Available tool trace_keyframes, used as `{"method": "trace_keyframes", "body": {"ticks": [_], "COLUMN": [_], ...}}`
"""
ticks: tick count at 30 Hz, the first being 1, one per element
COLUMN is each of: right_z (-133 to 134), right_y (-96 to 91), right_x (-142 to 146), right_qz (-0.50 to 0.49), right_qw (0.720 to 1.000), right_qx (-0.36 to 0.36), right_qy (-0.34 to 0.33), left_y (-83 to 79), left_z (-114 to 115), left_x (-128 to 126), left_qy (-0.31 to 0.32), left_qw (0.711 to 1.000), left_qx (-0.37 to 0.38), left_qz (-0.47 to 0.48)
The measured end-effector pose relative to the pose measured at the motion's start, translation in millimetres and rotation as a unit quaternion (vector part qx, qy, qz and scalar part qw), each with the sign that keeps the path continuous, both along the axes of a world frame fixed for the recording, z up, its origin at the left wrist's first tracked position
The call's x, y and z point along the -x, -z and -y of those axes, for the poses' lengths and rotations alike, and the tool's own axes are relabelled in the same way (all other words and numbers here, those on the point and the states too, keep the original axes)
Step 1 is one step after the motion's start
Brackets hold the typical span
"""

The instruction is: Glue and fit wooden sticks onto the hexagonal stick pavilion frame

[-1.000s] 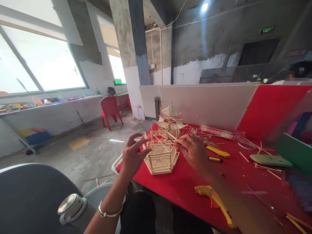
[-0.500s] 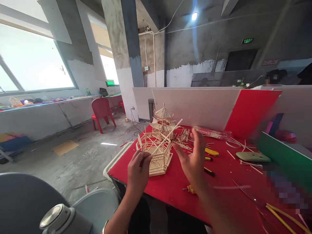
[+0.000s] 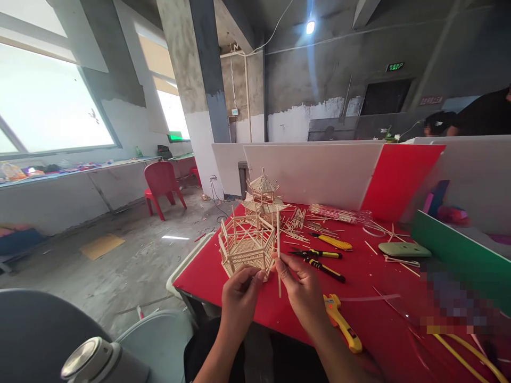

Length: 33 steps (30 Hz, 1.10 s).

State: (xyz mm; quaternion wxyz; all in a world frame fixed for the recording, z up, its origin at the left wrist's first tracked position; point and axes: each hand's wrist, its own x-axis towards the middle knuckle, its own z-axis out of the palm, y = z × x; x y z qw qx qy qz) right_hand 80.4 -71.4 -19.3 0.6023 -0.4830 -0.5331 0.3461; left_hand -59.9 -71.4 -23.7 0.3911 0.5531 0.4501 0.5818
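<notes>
My right hand (image 3: pixel 299 284) pinches a thin wooden stick (image 3: pixel 278 229), which stands nearly upright in front of the model's right side. My left hand (image 3: pixel 241 295) is closed, thumb against fingertips, at the near edge of an openwork, many-sided stick frame (image 3: pixel 239 259); whether anything is between those fingers cannot be made out. Behind that frame rises a small stick pavilion (image 3: pixel 263 194) with a pointed roof. Loose sticks (image 3: pixel 294 226) lie to its right. A yellow hot glue gun (image 3: pixel 342 322) lies beside my right forearm, partly hidden by it.
On the red table (image 3: pixel 255 324) lie a yellow utility knife (image 3: pixel 331 241), black-and-yellow pliers (image 3: pixel 319 255), a bagged stick bundle (image 3: pixel 339 214) and a green case (image 3: pixel 404 249). White partition boards (image 3: pixel 311 173) stand behind. A grey flask (image 3: pixel 106 361) is at lower left.
The stick has passed from my left hand to my right and turned from slanting to nearly upright. My right hand has come down and closed. The view has shifted slightly right.
</notes>
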Motion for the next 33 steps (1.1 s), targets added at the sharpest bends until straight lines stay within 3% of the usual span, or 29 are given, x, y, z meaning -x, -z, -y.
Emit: {"method": "trace_keyframes", "body": {"ticks": [3,5,9,11,15,20,33], "right_z": [4.9,2.8,-21.2,-39.9,-73.2,-94.0,-105.4], "right_y": [12.4,17.4,9.3,-1.1,-18.0,-17.1,-6.7], "right_x": [-8.8,-18.4,-43.6,-54.0,-60.9,-51.5,-38.9], "right_qz": [0.124,0.22,0.34,0.371,0.412,0.415,0.384], "right_qw": [0.988,0.961,0.906,0.883,0.853,0.845,0.855], "right_qx": [-0.094,-0.155,-0.234,-0.264,-0.301,-0.321,-0.338], "right_qy": [0.02,0.055,0.098,0.108,0.111,0.103,0.082], "left_y": [-4.5,-7.5,-19.4,-27.8,-40.8,-44.0,-42.0], "left_z": [-0.9,-3.1,-18.1,-31.0,-58.9,-77.9,-87.9], "left_x": [5.8,11.2,34.4,51.7,82.1,92.5,89.7], "left_qy": [-0.032,-0.056,-0.181,-0.199,-0.116,-0.042,-0.011], "left_qw": [0.999,0.997,0.976,0.962,0.958,0.955,0.933], "left_qx": [0.018,0.012,-0.121,-0.162,-0.176,-0.174,-0.209], "left_qz": [0.032,0.044,-0.025,-0.091,-0.195,-0.237,-0.293]}}
